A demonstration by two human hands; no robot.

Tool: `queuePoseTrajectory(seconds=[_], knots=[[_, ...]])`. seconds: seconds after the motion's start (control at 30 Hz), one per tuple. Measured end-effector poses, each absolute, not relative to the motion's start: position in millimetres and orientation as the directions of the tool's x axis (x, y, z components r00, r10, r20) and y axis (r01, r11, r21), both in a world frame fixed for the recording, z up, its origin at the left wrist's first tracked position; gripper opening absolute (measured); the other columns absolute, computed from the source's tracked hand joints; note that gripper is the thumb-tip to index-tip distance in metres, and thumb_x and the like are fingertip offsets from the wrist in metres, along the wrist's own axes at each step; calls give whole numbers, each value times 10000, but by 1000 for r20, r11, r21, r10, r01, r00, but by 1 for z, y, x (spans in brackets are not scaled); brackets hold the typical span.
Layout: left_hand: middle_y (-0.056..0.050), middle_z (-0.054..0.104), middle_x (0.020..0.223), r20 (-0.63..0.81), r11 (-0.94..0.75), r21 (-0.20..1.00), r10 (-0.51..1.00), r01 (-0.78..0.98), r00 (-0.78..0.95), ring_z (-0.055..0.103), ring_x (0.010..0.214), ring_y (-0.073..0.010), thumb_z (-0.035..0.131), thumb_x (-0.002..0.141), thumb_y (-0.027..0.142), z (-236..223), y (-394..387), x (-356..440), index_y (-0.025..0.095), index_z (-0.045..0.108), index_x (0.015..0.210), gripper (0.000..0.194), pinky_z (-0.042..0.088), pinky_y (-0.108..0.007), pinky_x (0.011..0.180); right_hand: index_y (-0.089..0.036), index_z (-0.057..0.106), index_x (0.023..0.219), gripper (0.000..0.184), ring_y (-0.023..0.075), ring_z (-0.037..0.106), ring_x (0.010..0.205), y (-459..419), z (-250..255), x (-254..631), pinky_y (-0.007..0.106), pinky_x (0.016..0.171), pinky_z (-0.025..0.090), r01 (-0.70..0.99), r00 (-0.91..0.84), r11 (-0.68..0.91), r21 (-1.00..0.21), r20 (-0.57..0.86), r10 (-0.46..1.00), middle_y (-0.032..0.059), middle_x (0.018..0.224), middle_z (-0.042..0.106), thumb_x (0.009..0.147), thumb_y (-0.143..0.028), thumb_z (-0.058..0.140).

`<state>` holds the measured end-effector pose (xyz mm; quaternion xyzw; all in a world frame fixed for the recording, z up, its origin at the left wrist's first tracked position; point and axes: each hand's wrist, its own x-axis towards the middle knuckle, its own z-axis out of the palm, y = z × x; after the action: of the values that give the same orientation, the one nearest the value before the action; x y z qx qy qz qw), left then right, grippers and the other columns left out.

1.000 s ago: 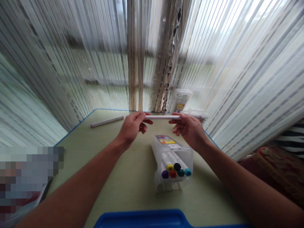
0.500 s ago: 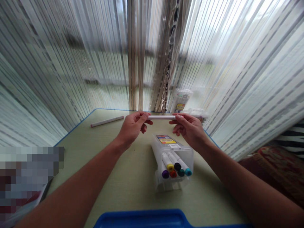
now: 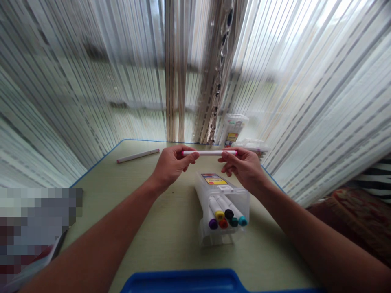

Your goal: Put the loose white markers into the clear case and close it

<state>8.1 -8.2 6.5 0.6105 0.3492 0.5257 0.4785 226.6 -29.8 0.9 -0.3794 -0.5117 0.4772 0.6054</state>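
Note:
A white marker [image 3: 210, 153] with a bright pink tip at each end is held level above the far half of the table. My left hand [image 3: 174, 162] pinches its left end between thumb and fingers. At the right end, my right hand [image 3: 242, 165] grips it the same way, thumb in front. Just below and nearer to me lies a clear plastic marker case [image 3: 200, 199], its open end facing me. Inside are several white markers with coloured ends, among them a yellow-capped marker [image 3: 219, 215]. Another white marker [image 3: 138, 156] with pinkish ends rests on the table, left of my left hand.
The pale green table [image 3: 165, 236] has a blue edge and a blue tray [image 3: 183, 280] at its front. A clear case [image 3: 233, 128] stands at the back right beside another clear container [image 3: 252, 145]. String curtains [image 3: 131, 81] hang behind. A patterned fabric [image 3: 351, 219] lies at right.
Both thumbs have shifted on the marker, and its two pink ends now show where fingers covered them before. The arms and the marker case have stayed nearly still.

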Motion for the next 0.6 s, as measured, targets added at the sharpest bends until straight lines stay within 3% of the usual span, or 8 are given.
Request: queuePoseTrajectory(seconds=[0.6], knots=[[-56,704,726,310,-298,950,929,-88,202,489,465,-68,801,734,428,7,-8,9,103,729,927,385,391,-221,444,-152,727,894,288,110,651,462,-29,2,227,185,384,459,-218,27,266,-939,266,964,53,761,762,734,-366,835]])
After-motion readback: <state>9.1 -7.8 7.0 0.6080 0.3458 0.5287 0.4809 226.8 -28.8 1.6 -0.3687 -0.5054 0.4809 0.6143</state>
